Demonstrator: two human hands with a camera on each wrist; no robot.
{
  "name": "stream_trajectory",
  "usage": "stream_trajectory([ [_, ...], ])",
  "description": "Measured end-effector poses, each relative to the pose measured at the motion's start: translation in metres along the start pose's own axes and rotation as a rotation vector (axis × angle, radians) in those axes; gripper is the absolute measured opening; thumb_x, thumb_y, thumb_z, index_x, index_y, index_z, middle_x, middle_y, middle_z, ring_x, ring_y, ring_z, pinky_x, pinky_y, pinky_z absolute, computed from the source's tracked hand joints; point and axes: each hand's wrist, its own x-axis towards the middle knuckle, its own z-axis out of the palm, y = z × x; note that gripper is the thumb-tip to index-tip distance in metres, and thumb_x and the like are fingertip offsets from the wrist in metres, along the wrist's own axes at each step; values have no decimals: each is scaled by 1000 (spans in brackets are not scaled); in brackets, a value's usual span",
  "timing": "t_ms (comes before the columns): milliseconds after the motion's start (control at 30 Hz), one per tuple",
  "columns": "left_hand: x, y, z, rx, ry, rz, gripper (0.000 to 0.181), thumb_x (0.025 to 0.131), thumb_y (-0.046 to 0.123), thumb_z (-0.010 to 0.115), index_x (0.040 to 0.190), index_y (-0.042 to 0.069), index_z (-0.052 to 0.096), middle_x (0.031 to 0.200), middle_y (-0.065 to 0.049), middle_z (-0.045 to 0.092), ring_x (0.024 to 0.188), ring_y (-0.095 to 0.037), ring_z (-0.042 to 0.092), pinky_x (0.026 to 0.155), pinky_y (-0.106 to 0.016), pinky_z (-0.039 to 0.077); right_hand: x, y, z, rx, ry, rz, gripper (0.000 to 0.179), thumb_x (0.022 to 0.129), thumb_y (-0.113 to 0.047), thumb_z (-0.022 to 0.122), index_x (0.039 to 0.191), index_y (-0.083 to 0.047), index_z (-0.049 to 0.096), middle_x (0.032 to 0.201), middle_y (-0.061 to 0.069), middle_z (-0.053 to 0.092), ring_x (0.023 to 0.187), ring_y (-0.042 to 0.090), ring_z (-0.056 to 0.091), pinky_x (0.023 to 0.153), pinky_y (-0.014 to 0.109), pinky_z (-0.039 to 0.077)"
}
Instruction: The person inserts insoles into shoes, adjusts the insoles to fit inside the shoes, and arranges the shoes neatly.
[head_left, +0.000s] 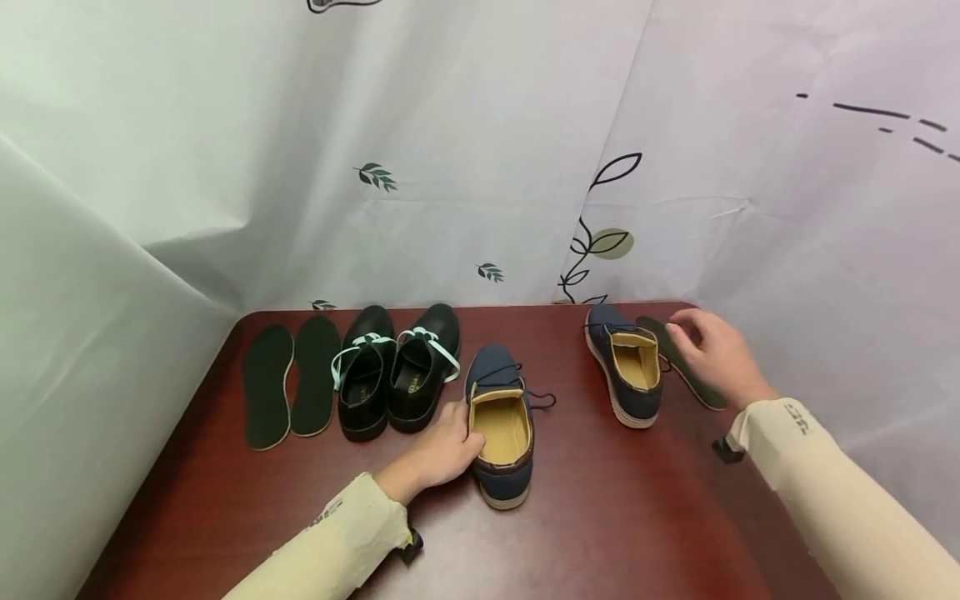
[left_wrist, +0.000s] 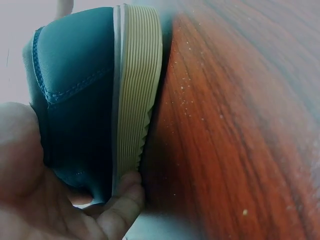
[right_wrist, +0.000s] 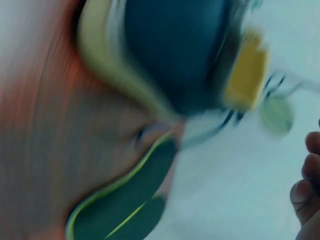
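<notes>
A navy lace-up shoe (head_left: 501,483) with a tan lining stands in the middle of the table, toe pointing away. My left hand (head_left: 444,446) grips its near left side, thumb over the collar; in the left wrist view fingers (left_wrist: 120,207) rest against the ribbed sole (left_wrist: 137,65). Its mate, another navy shoe (head_left: 641,407), stands farther right. Over the dark insoles (head_left: 705,390) beside that shoe hovers my right hand (head_left: 712,354), its fingers loosely bent and holding nothing. The right wrist view is blurred, with two insoles (right_wrist: 125,200) overlapping beneath the shoe in that view.
Two black shoes (head_left: 365,429) with pale laces stand side by side at the back left. Left of them lie two dark insoles (head_left: 267,387). White printed fabric (head_left: 450,150) hangs behind and along both sides of the red-brown table (head_left: 600,517).
</notes>
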Motion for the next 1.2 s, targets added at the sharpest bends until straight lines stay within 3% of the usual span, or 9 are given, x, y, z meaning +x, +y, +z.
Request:
stream_trajectory([
  [233,-1,-2,3,-18,0,-6,63,94,28,50,151,3,36,140,-19,42,119,-29,53,101,-47,44,-4,74,-3,-97,-130,116,34,104,-16,45,115,12,60,108,34,59,97,47,55,81,60,42],
  [467,0,-1,3,-29,-18,-3,66,93,27,50,153,3,33,144,-20,41,120,-31,54,101,-48,44,-17,112,3,-256,-352,138,35,94,-7,54,119,17,57,116,41,54,107,57,51,91,67,41],
  [633,0,-1,3,-53,-40,-20,66,94,26,50,153,3,32,146,-20,39,123,-31,53,103,-48,43,-23,122,6,-317,-471,116,42,91,-5,55,126,19,53,123,44,52,114,61,49,94,68,42],
  [867,-1,0,1,-65,-29,-37,66,93,26,51,153,4,32,145,-19,40,124,-31,52,103,-48,43,-25,123,11,-281,-569,203,42,102,-12,41,135,13,50,125,41,54,115,60,52,85,62,47],
  [1067,-1,2,2,-79,-22,-42,67,93,25,51,154,3,31,147,-20,39,129,-31,48,106,-49,41,-22,123,12,-270,-538,157,28,100,-13,49,112,9,63,98,27,65,93,47,62,78,58,48],
  [1133,-1,2,2,-80,-17,-48,67,93,25,51,153,3,32,145,-20,40,128,-30,48,106,-48,41,-20,122,11,-275,-538,150,21,99,-14,52,100,3,64,87,20,64,84,39,61,72,53,47],
  [1200,-2,2,2,-75,-12,-52,67,92,25,51,153,4,32,145,-20,40,127,-30,49,105,-48,41,-21,122,11,-278,-536,171,19,98,-17,55,95,1,63,88,20,59,81,36,58,68,51,46],
])
